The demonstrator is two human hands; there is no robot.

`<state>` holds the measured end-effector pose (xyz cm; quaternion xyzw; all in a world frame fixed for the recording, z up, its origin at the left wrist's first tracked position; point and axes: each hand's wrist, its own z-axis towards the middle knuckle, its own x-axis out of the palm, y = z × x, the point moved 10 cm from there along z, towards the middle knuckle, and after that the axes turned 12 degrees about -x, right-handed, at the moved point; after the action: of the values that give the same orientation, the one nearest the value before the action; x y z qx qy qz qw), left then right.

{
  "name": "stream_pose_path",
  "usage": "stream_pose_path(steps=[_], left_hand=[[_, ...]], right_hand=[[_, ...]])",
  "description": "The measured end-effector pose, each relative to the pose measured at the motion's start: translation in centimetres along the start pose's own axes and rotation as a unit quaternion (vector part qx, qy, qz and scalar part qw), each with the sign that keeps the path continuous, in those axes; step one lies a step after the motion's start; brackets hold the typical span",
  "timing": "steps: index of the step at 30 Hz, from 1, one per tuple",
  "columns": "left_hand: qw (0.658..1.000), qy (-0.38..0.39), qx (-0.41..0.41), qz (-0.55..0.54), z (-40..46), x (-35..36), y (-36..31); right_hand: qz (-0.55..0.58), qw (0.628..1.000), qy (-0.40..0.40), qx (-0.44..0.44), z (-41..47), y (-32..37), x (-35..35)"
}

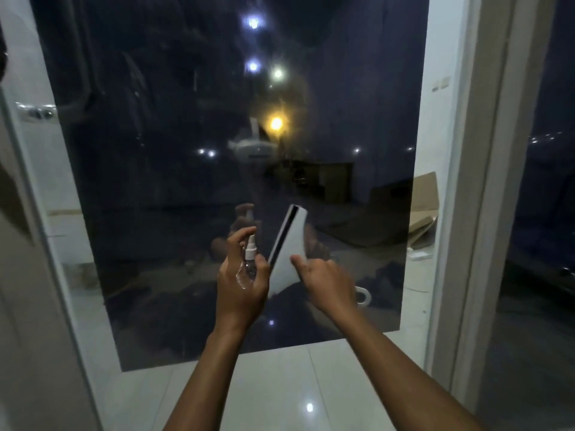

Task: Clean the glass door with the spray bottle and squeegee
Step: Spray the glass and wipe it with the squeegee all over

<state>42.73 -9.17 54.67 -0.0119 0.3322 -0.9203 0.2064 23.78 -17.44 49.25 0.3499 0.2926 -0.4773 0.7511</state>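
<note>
1. While both forearms reach forward, the left hand (241,281) grips a small clear spray bottle (248,259), fingers curled round its body and the forefinger raised near the white pump top.
2. Just beside it, the right hand (326,276) holds a white squeegee (287,244), with the thumb pressed on the near face of the tool; how the other fingers lie behind it cannot be seen.
3. Ahead of both hands, beyond the tools, stands the glass door (186,150), dark and reflective, with faint reflections of the hands showing in it. Whether either tool touches the pane cannot be told.
4. Between the hands, the squeegee's long axis runs up and away to the right, its dark rubber edge along the left side, facing the bottle. Its lower end lies close against the left palm.
5. Judging by this, the spraying comes first: the bottle points up and forward, so the left hand is the better placed to wet the glass straight ahead, while the right must turn the blade edge toward the pane before any pull.
6. Far to the left of the hands a metal door handle (35,112) shows; to the right, a pale door frame (485,181).
</note>
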Motion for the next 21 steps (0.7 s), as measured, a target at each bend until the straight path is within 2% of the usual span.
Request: stream_pose_path(steps=[5,9,15,19,21], left_hand=[[0.999,-0.018,-0.031,0.010,-1.2,0.4,1.8],[0.999,-0.022,-0.026,0.011,-1.5,0.2,1.8],[1.000,-0.021,0.006,-0.005,0.1,-0.3,0.7],[1.000,-0.006,0.009,-0.017,1.2,0.2,-0.2],[0.999,-0.002,0.025,-0.020,1.3,0.4,-0.9]], right_hand=[[-0.110,0.992,0.040,0.048,-4.4,-10.0,-1.5],[-0.092,0.993,0.001,0.073,-6.8,-13.2,-2.9],[-0.079,0.994,-0.078,-0.014,-4.8,-8.6,-5.1],[-0.072,0.989,-0.040,-0.121,-0.3,0.3,-6.0],[-0.095,0.981,-0.053,-0.159,2.9,4.4,-7.4]])
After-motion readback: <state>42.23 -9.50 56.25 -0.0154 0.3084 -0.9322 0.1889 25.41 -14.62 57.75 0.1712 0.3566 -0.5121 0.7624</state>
